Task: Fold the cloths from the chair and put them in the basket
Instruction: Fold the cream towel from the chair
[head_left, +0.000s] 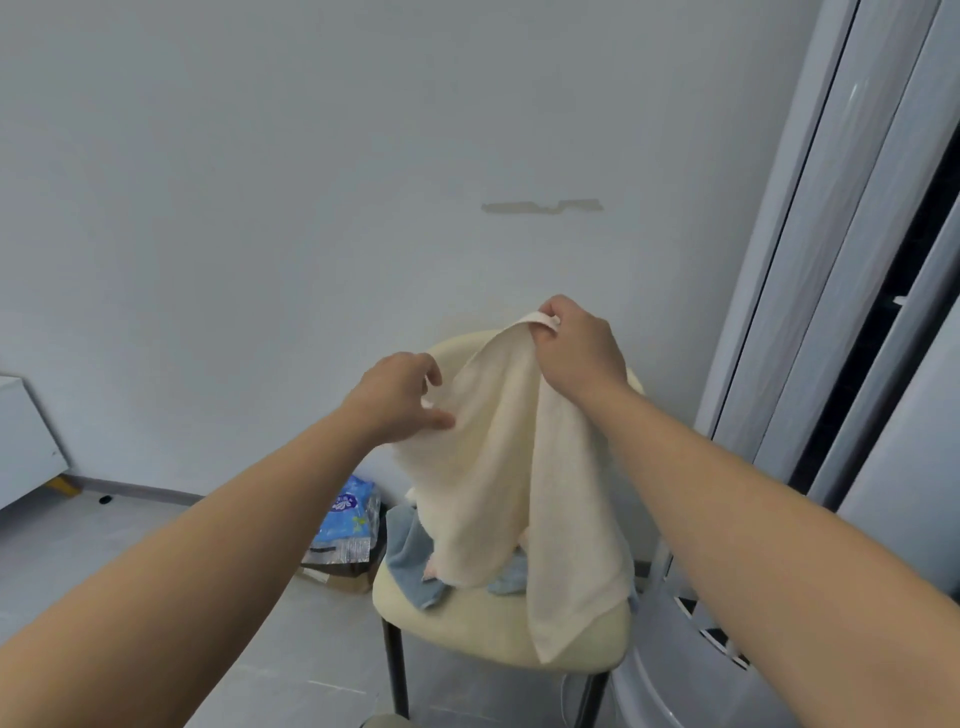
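Head view: you stood before a cream chair (467, 629) set against a pale wall, both bare arms reaching forward. Your right hand (576, 348) held a cream cloth (498, 467) up above the seat, its fingers (551, 323) clenched on one top corner. The cloth hung down in loose folds, and its lower end draped over the seat's front. Your left hand (400, 395) was at the cloth's left edge, fingers and thumb curved around it with the thumb touching. Whether that pinch had closed could not be told. A blue cloth (410, 561) lay crumpled on the seat behind the raised one, with a scrap of pink beside it. A blue packet (353, 514) sat on the floor left of the chair.

No basket showed plainly. This looked like the start of folding one cloth: next you likely needed a second corner, then the cloth spread flat.
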